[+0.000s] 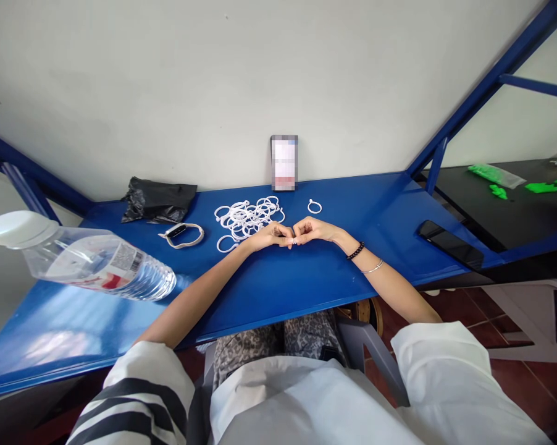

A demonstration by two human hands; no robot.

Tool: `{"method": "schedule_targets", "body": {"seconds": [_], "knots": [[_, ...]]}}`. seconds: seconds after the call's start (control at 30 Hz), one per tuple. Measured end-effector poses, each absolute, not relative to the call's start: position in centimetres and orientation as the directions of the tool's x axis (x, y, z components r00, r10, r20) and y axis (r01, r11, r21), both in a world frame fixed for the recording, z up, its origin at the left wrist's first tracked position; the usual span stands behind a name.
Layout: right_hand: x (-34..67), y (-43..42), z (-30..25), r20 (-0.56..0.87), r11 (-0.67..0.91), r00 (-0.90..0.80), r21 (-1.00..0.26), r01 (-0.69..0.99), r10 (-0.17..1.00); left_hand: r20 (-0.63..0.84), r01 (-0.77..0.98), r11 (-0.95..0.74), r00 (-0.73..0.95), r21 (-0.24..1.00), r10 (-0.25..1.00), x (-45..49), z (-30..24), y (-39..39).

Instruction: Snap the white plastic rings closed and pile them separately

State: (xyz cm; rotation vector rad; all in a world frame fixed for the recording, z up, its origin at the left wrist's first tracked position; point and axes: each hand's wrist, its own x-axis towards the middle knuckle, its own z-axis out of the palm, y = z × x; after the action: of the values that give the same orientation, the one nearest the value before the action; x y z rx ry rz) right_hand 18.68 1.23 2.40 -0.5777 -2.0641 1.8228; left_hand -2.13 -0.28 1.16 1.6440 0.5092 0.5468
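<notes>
Rings (239, 215), white and thin, are heaped on the blue desk (301, 281) beyond the left hand (273, 236). A small white piece (295, 241), mostly hidden, is pinched by it and the right hand (313, 230); light, springy handling is expected, with rings best gripped beside their knobs.

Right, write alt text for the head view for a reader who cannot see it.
A person's left hand and right hand meet, pinching a small white piece over a blue table. A pile of white rings lies beyond the left hand, a single ring beyond the right; a phone stands upright by the wall.
</notes>
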Motion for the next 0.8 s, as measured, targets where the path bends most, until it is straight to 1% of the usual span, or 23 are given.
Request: {"method": "schedule_targets", "body": {"seconds": [0.13,0.27,0.4,0.57,0.8], "knots": [[18.64,1.08,2.62,-0.031,0.161,-0.88,-0.98,0.121,0.474,0.049,0.058,-0.173,0.828,0.983,0.558,-2.26,1.21,-0.12],[18.61,0.98,2.7,-0.036,0.171,-0.885,-0.977,0.129,0.465,0.051,0.058,-0.181,0.838,0.982,0.543,-2.28,1.16,-0.06],[18.55,0.92,2.66,-0.031,0.167,-0.882,-0.978,0.123,0.47,0.031,0.071,-0.158,0.826,0.985,0.563,-2.32,1.16,-0.14],[18.42,0.88,2.49,-0.013,0.155,-0.862,-0.982,0.106,0.508,0.035,0.078,-0.159,0.793,0.984,0.608,-2.24,1.34,-0.44],[18.34,0.99,2.27,-0.007,0.138,-0.844,-0.986,0.096,0.537,0.066,0.033,-0.139,0.756,0.99,0.651,-2.03,1.29,-0.61]]}}
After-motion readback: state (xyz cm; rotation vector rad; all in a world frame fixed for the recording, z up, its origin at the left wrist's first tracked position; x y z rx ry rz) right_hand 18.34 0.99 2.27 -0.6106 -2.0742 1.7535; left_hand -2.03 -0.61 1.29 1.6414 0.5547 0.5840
